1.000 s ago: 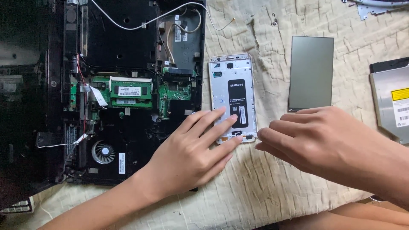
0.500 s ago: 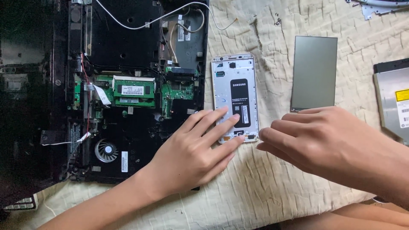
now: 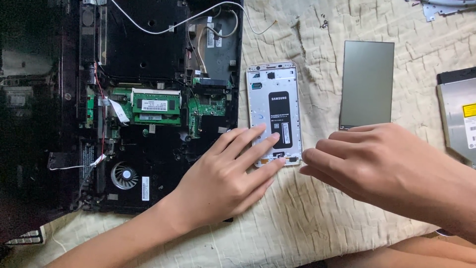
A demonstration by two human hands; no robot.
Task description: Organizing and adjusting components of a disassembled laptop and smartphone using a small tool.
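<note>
Cream quilted cloth [image 3: 307, 218] covers the work surface; what lies under it cannot be made out.

Opened white smartphone frame with a black battery [image 3: 274, 113] lies flat on the cloth, just right of a dismantled black laptop base [image 3: 148, 49] showing its green circuit boards [image 3: 157, 106] and round cooling fan [image 3: 124, 174].

Left hand [image 3: 223, 181]: palm down, fingers [image 3: 253, 141] spread, tips resting on the lower part of the phone frame and covering its bottom left corner.

Right hand [image 3: 382, 166]: comes in from the right, fingers [image 3: 322, 159] pressed together, tips just beside the frame's bottom right corner (whether they pinch anything there, I cannot tell: too small and partly hidden).

Dark grey rectangular screen panel [image 3: 367, 84] lies apart to the right, its lower edge met by the right hand's knuckles.

Silver optical drive with a yellow label [image 3: 458, 116] is cut off at the right edge. Small loose screws [image 3: 324, 22] sit near the top. The laptop's left side is lost in shadow.
</note>
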